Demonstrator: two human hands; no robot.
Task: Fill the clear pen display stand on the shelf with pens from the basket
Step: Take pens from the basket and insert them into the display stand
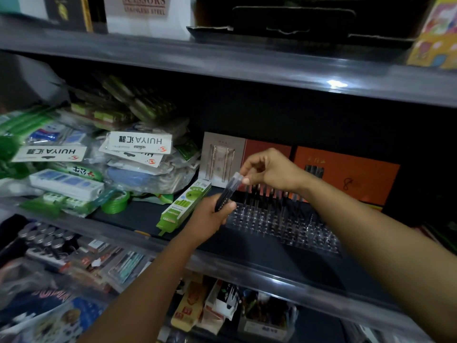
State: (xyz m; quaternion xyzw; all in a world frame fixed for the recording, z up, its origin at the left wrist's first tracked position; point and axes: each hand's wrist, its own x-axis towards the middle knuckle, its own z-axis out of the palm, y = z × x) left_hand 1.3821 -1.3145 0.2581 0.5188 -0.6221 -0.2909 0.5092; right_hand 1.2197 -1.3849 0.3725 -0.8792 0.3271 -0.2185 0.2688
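The clear pen display stand (279, 225) sits on the middle shelf, its many holes mostly bare, with a row of several dark pens (272, 194) upright along its back. My left hand (210, 216) grips a small bundle of black pens (226, 194) just left of the stand. My right hand (267, 169) pinches the clear cap end of one pen at the top of that bundle. The basket is not in view.
A green pencil box (184, 204) lies left of the stand, with green tape rolls (116, 201) and piled plastic packets (138, 144) further left. Orange boxes (346, 172) stand behind the stand. The upper shelf edge (222, 63) overhangs; the lower shelf holds more stationery.
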